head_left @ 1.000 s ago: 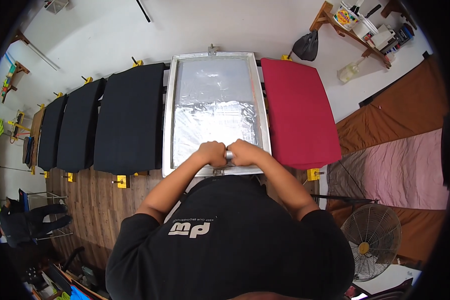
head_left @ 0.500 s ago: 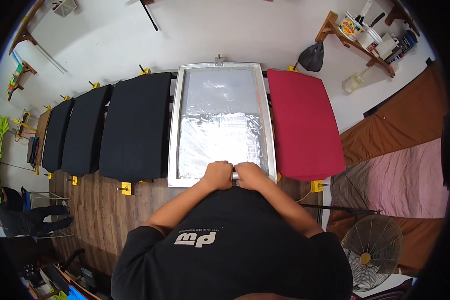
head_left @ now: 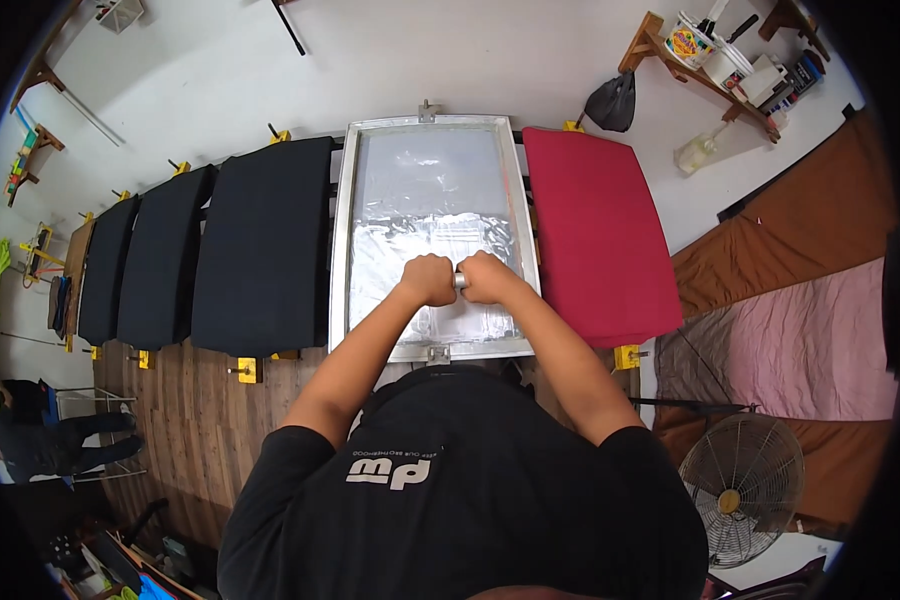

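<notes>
My left hand and my right hand are closed side by side, knuckles up, around a silver metal bar. Only a short piece of the bar shows between the fists; whatever it joins to is hidden. Both fists are over the near half of a screen printing frame, which lies flat before me with a pale metal rim. Its mesh looks grey on the far half and shiny and wrinkled on the near half. Clamps hold the frame's far and near edges.
Black cloth-covered boards stand in a row to the left. A red cloth-covered board is just right of the frame. Yellow clamps hold the boards. A floor fan stands at lower right, under a shelf with tubs. Another person is far left.
Both hands have moved away from me with the bar, from the frame's near edge onto the near half of the mesh. My arms are stretched further out.
</notes>
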A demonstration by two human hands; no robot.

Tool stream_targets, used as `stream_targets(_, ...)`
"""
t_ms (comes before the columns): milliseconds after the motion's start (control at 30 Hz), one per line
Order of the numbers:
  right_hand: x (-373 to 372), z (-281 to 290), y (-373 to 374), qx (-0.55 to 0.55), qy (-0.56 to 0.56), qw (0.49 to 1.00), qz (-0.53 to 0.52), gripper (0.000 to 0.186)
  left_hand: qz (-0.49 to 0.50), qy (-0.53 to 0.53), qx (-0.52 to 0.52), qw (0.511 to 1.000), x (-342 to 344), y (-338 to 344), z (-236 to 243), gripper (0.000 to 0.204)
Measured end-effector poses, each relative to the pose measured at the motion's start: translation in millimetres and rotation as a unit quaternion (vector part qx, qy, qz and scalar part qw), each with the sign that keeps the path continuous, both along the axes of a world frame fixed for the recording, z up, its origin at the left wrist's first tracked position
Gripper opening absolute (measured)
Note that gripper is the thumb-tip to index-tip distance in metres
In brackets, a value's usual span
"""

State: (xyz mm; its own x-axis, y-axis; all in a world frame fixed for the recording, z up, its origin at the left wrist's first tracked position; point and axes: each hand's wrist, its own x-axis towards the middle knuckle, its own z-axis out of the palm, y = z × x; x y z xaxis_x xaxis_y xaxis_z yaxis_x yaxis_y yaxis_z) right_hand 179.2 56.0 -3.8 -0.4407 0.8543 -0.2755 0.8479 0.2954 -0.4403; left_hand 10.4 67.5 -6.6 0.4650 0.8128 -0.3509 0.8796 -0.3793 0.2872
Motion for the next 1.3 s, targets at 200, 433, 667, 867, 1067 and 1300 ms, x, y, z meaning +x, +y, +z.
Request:
stream_targets(200, 0.1, -3.5, -18.5, -0.038, -0.004, 0.999, 0.026, 0.020, -0.045, -0.006, -0.043, 0.998, -5.1, -12.1, -2.8, 0.023)
stream_targets(433, -3.2, -5.8, -62.6, -0.023, 0.001, 0.999, 0.035, 0.020, -0.046, -0.042, -0.061, 0.996, -11.6, -59.2, -5.3, 0.027)
stream_targets(667, -14.1, -12.2, -134.3, 0.099, 0.022, 0.995, -0.020, 0.021, -0.077, -0.104, 0.060, 0.990, -22.2, -119.3, -10.3, 0.039)
stream_targets(867, -14.9, -26.5, -170.4, 0.129, 0.059, 0.989, -0.031, 0.046, -0.080, -0.138, 0.099, 0.982, -31.0, -153.2, -18.8, 0.060)
stream_targets(1067, -1.6, -18.2, -174.5, 0.126, 0.126, 0.984, -0.016, 0.070, -0.056, -0.244, 0.046, 0.967, -56.7, -146.2, -8.9, 0.078)
stream_targets(1300, 53.1, -16.6, -182.0, 0.224, 0.240, 0.921, -0.211, 0.051, 0.276, -0.206, 0.271, 0.899, -149.5, -134.4, -22.1, 0.051)
